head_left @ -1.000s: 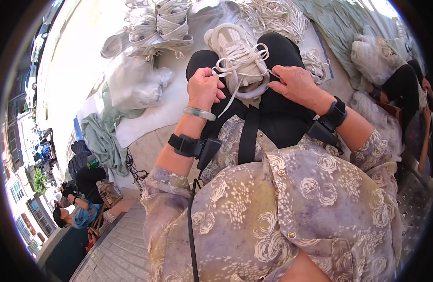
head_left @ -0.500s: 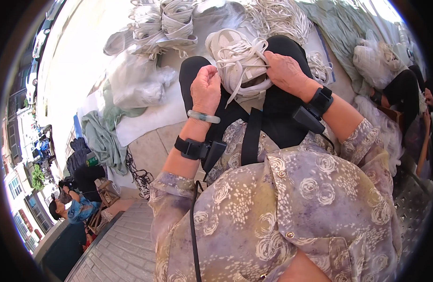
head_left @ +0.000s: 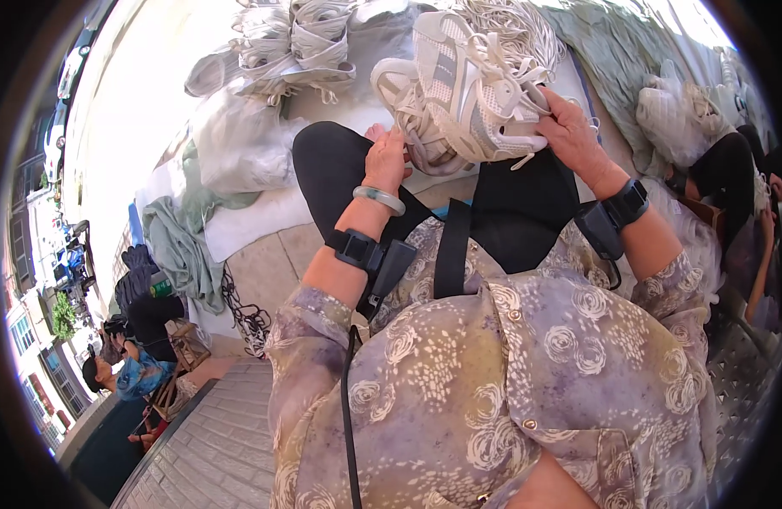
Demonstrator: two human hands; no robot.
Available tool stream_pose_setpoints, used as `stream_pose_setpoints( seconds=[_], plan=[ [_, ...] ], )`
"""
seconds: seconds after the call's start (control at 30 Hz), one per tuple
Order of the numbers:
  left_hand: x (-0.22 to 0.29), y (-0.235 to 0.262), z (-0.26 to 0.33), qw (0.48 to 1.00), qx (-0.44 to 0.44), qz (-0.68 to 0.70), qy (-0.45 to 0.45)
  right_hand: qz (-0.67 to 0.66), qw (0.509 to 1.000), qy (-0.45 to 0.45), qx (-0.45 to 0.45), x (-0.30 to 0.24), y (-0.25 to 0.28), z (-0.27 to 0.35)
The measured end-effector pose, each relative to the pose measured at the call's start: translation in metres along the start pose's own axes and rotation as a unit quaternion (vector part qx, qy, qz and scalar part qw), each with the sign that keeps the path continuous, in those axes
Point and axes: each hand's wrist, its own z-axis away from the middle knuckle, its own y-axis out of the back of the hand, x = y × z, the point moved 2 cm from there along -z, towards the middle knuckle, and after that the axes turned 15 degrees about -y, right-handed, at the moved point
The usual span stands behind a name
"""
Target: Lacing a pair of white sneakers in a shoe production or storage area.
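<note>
Two pale grey-and-white lace-up sneakers are raised side by side above my knees, toes pointing away. My right hand (head_left: pixel 573 140) is closed on the heel and collar of the right sneaker (head_left: pixel 467 93), whose laces hang loosely over its upper. Partly behind it is the left sneaker (head_left: pixel 399 89). My left hand (head_left: pixel 386 161), with a pale bangle on the wrist, is curled against the outer side of that sneaker near its heel; some of its fingertips are hidden.
Stacked pale sneakers (head_left: pixel 319 42) stand beyond my left knee beside a clear plastic bag (head_left: pixel 242 140). A heap of white laces (head_left: pixel 527 38) lies at the far side. Dark cords (head_left: pixel 247 314) are on the ground. Other people sit at the left and right edges.
The sneaker in my right hand has risen and tilted, and a second sneaker now shows beside it. My left hand has moved slightly right, against the second one.
</note>
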Motion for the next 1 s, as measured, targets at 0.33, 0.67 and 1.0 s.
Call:
stream_pose_setpoints(
  seconds=[0.33, 0.67, 1.0],
  plan=[
    [0.007, 0.004, 0.019, 0.962, 0.009, 0.269, 0.033, 0.383, 0.904, 0.192, 0.012, -0.039, -0.074, -0.017],
    [0.0, -0.01, 0.009, 0.992, -0.064, 0.098, 0.041, 0.384, 0.917, 0.112, 0.002, -0.031, -0.076, -0.034],
    [-0.013, -0.005, -0.006, 0.984, -0.062, 0.169, 0.006, 0.408, 0.908, 0.056, -0.08, -0.026, -0.078, -0.057]
  ],
)
